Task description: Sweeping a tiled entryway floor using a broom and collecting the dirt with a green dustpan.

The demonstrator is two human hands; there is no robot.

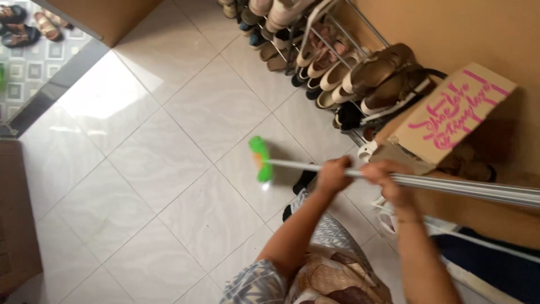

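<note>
Nearest the camera, at about six o'clock, the person's patterned clothing [315,276] fills the bottom edge, with both forearms reaching up and away from it. The left hand [333,175] and the right hand [388,179] sit close together on a long metal pole [450,187], fingers of each wrapped shut around it; the left takes the pole nearer the head, the right just behind it toward three o'clock.

The pole runs in from the right edge at about three o'clock and ends near the centre in a green broom head [260,159], which sits low over the pale tiled floor [169,163]; whether it touches the tiles cannot be told.

As a judgement: the pole looks stiff, thin and light, its smooth metal likely a little slippery in a bare palm, so a full closed grip suits it. With both hands bunched toward the head end, much of the shaft trails behind; spreading the hands apart would probably give steadier control of the head. The head looks like light plastic, not fragile.

Just beyond the hands, at two o'clock, a cardboard sign with pink lettering [453,115] leans by the wall. Farther off, from one to twelve o'clock, a metal shoe rack [337,56] holds rows of shoes. At ten o'clock, more sandals [22,28] lie on patterned tiles outside.
</note>
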